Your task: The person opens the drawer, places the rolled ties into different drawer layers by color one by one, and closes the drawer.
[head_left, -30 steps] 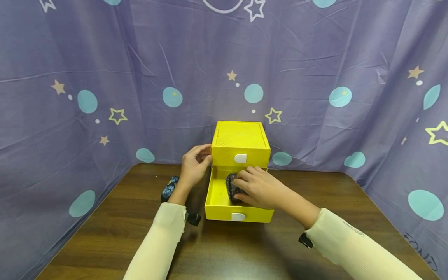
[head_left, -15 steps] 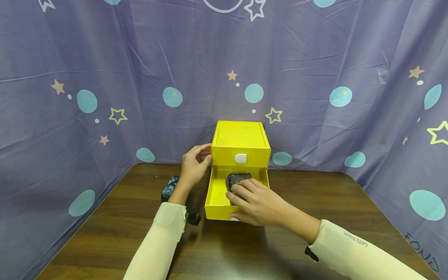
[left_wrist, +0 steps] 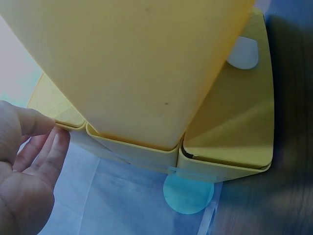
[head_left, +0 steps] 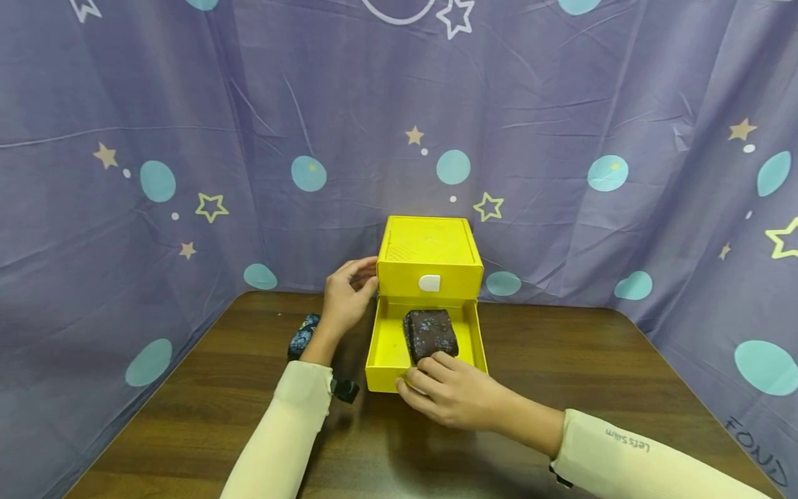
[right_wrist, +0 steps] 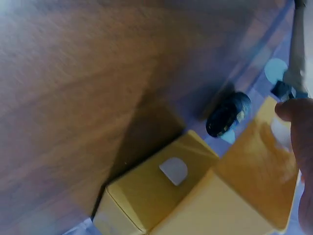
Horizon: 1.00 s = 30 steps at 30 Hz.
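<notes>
A yellow drawer cabinet stands at the back of the table, one drawer pulled out. In it lies a dark, folded-looking fabric item with small blue flowers. My right hand is at the drawer's front, fingertips at the rim and over its white handle. In the right wrist view the thumb shows beside the handle. My left hand rests against the cabinet's left side, fairly straight fingers along the wall and thumb at the front edge.
A dark blue flower-patterned item lies on the wooden table, left of my left forearm. Below the pulled-out drawer, a pushed-in drawer shows in the left wrist view. A purple curtain hangs close behind the cabinet.
My right hand has drawn back from the dark fabric item towards me, to the drawer's front edge, leaving that item lying in the drawer. The left hand has stayed put.
</notes>
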### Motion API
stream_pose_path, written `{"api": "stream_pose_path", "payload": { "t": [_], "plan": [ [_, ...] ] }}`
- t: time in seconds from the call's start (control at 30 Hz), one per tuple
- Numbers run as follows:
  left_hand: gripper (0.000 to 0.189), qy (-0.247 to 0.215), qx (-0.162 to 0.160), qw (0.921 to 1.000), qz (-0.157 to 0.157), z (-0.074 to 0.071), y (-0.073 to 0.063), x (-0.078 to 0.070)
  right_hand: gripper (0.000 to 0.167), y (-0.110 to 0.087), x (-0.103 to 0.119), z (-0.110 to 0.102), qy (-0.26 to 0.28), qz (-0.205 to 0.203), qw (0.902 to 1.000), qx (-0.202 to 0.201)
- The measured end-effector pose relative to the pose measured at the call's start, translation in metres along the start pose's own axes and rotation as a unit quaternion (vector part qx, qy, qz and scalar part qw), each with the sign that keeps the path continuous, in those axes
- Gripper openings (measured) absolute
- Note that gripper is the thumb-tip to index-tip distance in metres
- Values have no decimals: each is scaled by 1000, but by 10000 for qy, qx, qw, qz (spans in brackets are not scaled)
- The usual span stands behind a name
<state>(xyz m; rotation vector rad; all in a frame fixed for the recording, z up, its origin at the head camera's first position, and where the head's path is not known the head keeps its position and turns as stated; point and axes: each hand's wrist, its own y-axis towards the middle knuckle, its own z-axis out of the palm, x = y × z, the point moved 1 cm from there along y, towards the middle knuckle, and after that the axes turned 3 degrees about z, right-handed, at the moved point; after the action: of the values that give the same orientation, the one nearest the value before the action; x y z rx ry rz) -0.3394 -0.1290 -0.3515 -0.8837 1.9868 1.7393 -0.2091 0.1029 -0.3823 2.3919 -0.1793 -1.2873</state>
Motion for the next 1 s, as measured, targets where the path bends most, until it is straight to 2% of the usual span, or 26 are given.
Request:
{"api": "stream_pose_path", "payload": {
  "t": [0.03,0.27,0.4,0.67,1.0],
  "plan": [
    [35,25,3,10000,-18,0,0,0,31,-1,3,1,-42,-22,10000,-50],
    [34,125,13,9999,22,-1,-3,-39,32,-7,17,8,-238,220,9992,-218],
    [34,162,32,9999,-4,0,-3,-34,35,-9,22,9,-344,397,9985,-170],
    [36,149,19,9998,-100,2,0,0,34,-10,25,7,-422,593,9973,-78],
    [35,139,28,9999,-85,0,1,1,35,-6,16,5,-450,524,9972,-275]
  ]
}}
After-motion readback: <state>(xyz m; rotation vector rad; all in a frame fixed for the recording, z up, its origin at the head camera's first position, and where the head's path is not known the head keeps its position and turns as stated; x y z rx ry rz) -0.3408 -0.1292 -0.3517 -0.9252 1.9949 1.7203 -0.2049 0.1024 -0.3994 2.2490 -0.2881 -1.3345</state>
